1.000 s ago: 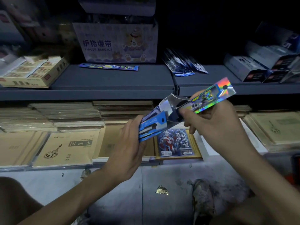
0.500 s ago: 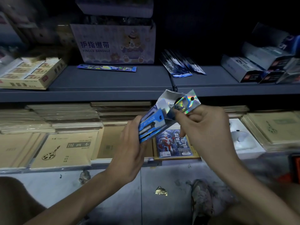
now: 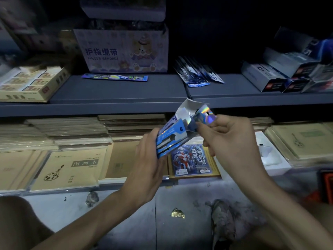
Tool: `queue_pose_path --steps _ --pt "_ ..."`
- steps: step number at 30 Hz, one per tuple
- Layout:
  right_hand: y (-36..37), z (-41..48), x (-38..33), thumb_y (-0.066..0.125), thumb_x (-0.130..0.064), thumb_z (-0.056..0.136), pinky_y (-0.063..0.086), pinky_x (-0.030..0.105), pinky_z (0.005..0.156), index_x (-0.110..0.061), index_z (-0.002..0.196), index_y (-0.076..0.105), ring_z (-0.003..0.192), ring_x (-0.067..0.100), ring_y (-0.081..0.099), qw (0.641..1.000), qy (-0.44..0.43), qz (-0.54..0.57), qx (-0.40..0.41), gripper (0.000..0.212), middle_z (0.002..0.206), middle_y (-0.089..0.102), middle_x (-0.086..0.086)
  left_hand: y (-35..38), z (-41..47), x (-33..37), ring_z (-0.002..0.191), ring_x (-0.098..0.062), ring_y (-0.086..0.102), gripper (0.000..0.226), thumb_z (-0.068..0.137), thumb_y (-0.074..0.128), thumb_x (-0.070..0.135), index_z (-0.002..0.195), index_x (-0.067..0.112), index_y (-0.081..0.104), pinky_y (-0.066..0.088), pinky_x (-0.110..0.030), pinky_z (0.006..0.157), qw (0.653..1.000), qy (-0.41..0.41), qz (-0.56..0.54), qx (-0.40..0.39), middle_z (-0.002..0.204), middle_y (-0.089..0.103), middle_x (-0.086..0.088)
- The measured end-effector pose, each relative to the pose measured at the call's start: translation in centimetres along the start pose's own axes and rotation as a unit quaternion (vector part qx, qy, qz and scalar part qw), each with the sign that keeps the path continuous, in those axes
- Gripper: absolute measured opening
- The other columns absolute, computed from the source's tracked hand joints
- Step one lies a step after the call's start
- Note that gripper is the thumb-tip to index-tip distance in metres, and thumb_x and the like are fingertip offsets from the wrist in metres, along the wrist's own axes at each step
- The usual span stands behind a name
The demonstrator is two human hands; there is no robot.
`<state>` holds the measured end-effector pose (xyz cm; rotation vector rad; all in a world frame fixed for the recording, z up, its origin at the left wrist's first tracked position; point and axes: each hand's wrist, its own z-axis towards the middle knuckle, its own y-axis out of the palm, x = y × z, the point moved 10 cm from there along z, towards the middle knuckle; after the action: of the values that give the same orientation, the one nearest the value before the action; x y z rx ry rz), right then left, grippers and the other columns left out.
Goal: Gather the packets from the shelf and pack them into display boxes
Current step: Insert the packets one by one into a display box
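My left hand (image 3: 146,170) grips a blue display box (image 3: 170,139), tilted with its torn open flap pointing up and right. My right hand (image 3: 232,141) pinches the end of a shiny holographic packet (image 3: 205,115) that sticks out of the box's open top; most of the packet is inside. On the grey shelf (image 3: 117,94) behind lie one long blue packet (image 3: 115,77) and a fanned pile of dark blue packets (image 3: 196,74).
A "Finger Bandage" carton (image 3: 124,51) stands at the shelf's back. A tan box of small cartons (image 3: 30,83) sits at left, grey display boxes (image 3: 288,73) at right. Below are stacked brown sketch pads (image 3: 68,166) and a hero-print paper pack (image 3: 191,159).
My right hand has pushed the holographic packet down into the box held by my left hand; a second ago most of it stuck out up and right.
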<state>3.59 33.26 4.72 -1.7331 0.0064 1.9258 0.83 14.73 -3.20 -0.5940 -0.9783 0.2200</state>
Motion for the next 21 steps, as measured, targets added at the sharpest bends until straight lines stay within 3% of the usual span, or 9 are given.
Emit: queue_pose_path --steps 6,11,18,21 --pt "0.9 -0.4 -0.3 0.06 -0.012 0.096 0.039 0.03 0.051 -0.002 0.053 0.062 0.043 0.017 0.043 0.99 0.042 -0.048 -0.124 0.044 0.046 0.054 0.012 0.0 0.0 -0.2 0.11 -0.02 0.047 0.051 0.102 0.052 0.01 0.148 0.021 0.032 0.049 -0.045 0.091 1.0 0.005 0.018 -0.005 0.125 0.041 0.008" --pt "2.6 -1.5 0.8 0.058 -0.01 0.09 0.037 0.026 0.05 -0.016 0.046 0.055 0.044 0.014 0.044 0.967 0.111 -0.098 -0.205 0.045 0.05 0.054 0.004 0.9 -0.3 -0.5 0.108 -0.02 0.046 0.054 0.097 0.053 0.016 0.148 0.019 0.035 0.05 -0.046 0.089 0.999 -0.014 0.033 -0.021 0.125 0.044 0.003" --pt "3.1 -1.8 0.9 0.053 -0.005 0.088 0.022 0.031 0.052 -0.015 0.048 0.043 0.048 0.02 0.027 0.952 0.173 -0.033 -0.251 0.042 0.053 0.037 0.011 0.9 -0.2 -0.3 0.108 -0.019 0.045 0.059 0.095 0.058 0.003 0.147 0.02 0.035 0.05 -0.045 0.09 0.999 -0.005 0.026 -0.023 0.125 0.042 0.005" --pt "3.2 -1.9 1.3 0.056 -0.008 0.091 0.022 0.028 0.052 -0.003 0.063 0.059 0.048 0.018 0.026 0.956 0.145 -0.082 -0.24 0.028 0.054 0.033 0.005 1.1 -0.2 -0.5 0.109 -0.021 0.046 0.06 0.097 0.057 0.003 0.149 0.02 0.034 0.05 -0.047 0.09 0.999 -0.004 0.03 -0.035 0.126 0.042 0.003"
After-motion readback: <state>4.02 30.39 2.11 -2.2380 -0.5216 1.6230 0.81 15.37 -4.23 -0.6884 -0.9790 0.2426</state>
